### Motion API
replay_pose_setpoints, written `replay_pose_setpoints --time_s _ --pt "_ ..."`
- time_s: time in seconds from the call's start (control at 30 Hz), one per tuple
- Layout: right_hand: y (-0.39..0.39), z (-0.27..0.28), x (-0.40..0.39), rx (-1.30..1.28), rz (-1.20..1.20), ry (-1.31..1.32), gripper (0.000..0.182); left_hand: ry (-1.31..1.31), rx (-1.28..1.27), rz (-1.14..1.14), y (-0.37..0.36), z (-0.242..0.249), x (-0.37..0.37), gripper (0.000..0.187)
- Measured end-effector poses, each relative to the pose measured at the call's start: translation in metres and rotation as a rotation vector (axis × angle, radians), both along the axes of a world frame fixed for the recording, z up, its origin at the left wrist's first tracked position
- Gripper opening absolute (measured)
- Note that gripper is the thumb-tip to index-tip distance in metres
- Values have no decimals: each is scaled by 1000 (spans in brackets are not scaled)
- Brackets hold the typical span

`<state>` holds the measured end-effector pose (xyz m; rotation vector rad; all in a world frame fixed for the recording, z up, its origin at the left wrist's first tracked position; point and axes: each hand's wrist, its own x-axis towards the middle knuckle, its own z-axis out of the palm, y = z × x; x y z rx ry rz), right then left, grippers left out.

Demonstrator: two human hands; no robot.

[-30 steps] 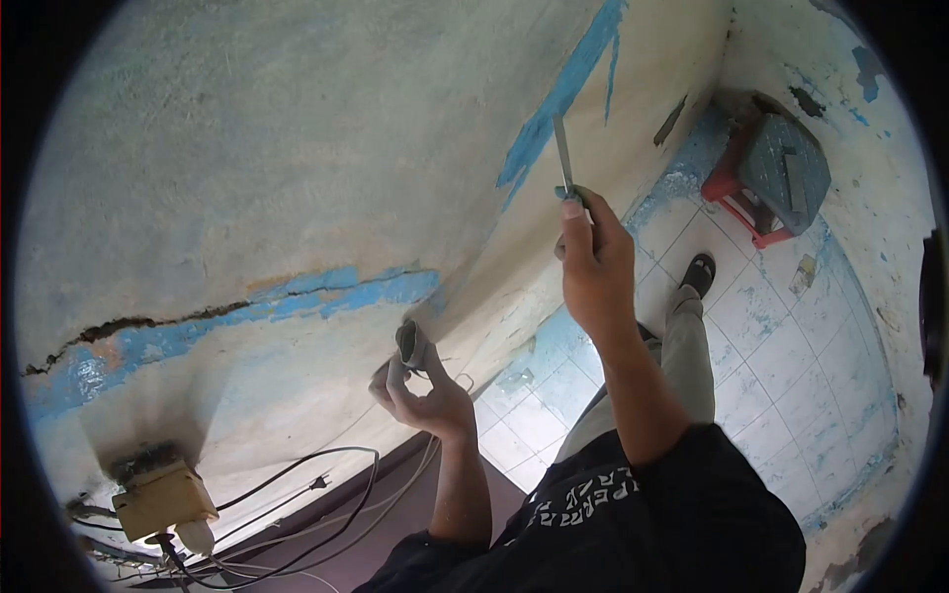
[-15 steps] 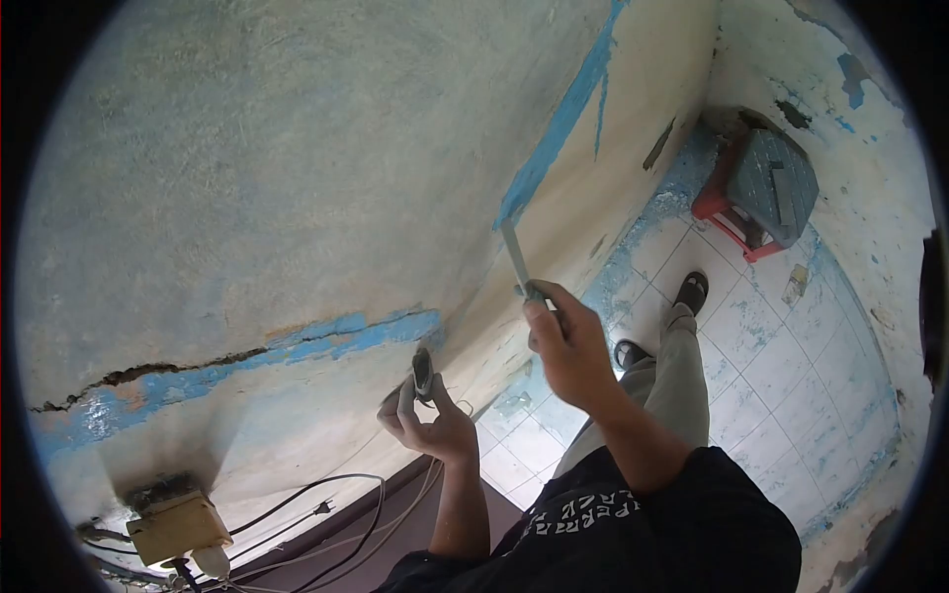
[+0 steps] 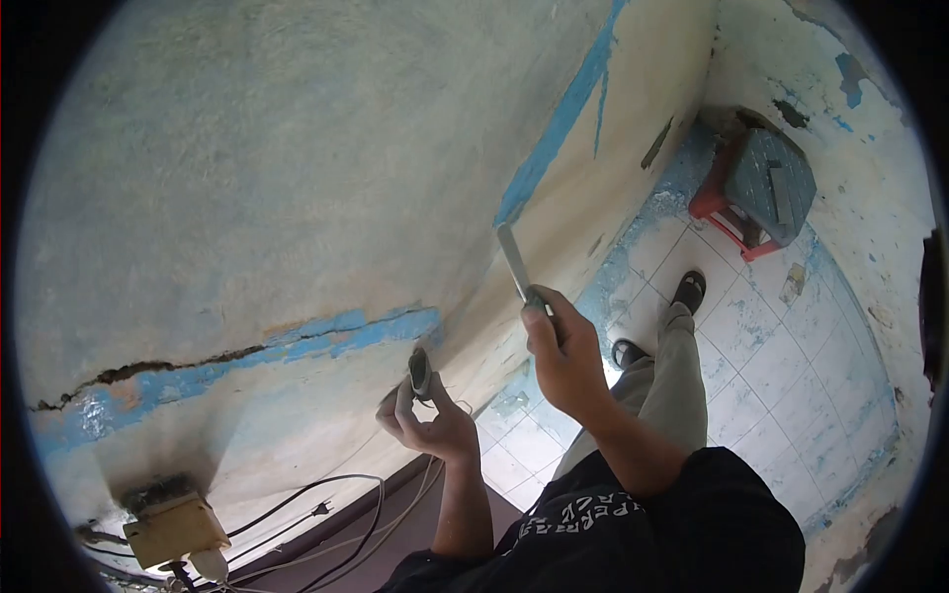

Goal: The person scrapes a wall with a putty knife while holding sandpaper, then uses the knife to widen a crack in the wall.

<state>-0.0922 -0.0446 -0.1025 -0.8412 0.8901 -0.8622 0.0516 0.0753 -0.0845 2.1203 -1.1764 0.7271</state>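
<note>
My right hand is closed round the handle of a scraper with a long, narrow, flat blade. Its blade tip is at the wall, by the lower end of a diagonal blue strip. Lower and to the left, my left hand pinches a small dark oblong piece with a paler rim, whose kind I cannot make out. That piece is close to the right end of a level blue band on the wall, along which a jagged dark crack runs.
A yellowish electrical box with a plug and loose cables is at lower left. On the tiled floor, a red stool with a grey top stands in the far corner. My sandalled feet are on the tiles.
The scraper's blade has shifted slightly and turned, showing more of its flat side. My left hand and the dark piece have barely moved.
</note>
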Motion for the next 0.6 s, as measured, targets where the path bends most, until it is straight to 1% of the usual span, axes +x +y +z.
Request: replay_pose_setpoints --time_s 0.07,0.1,0.13,0.2,0.27,0.3,0.33,0.4,0.43,0.47,0.5,0.53,0.6 --pt "-12 2 -7 -39 -27 77 32 -86 49 -26 4 2 1 32" --pt "-26 4 -13 35 8 -62 33 -77 64 -11 3 5 -3 33" --pt "-26 6 -13 50 -7 -81 34 -87 51 4 2 5 -3 33" --pt "-18 2 -6 -19 -57 -1 35 -72 61 -15 3 7 -3 34" --pt "-3 7 -4 -10 -28 -1 35 -75 54 -12 3 8 -5 35" --pt "-5 0 -2 -35 -54 28 35 -39 69 1 5 9 -6 37" --pt "-21 1 -7 37 -65 -36 35 -3 82 19 4 10 -6 38" --pt "-24 0 -6 20 -34 -45 36 10 73 17 2 11 -5 37" --pt "-19 0 -6 25 -25 -40 36 -24 59 5 1 10 -3 36" --pt "-11 0 -4 -10 -53 29 36 -57 51 -8 5 10 -4 35" --pt "-8 -1 -2 -59 -89 92 37 -35 39 -11 3 9 -5 36" --pt "-5 1 1 -33 -78 19 37 -37 30 -18 2 9 -5 36" --pt "-24 1 -8 -18 -25 37 37 -14 70 25 3 10 -7 38"
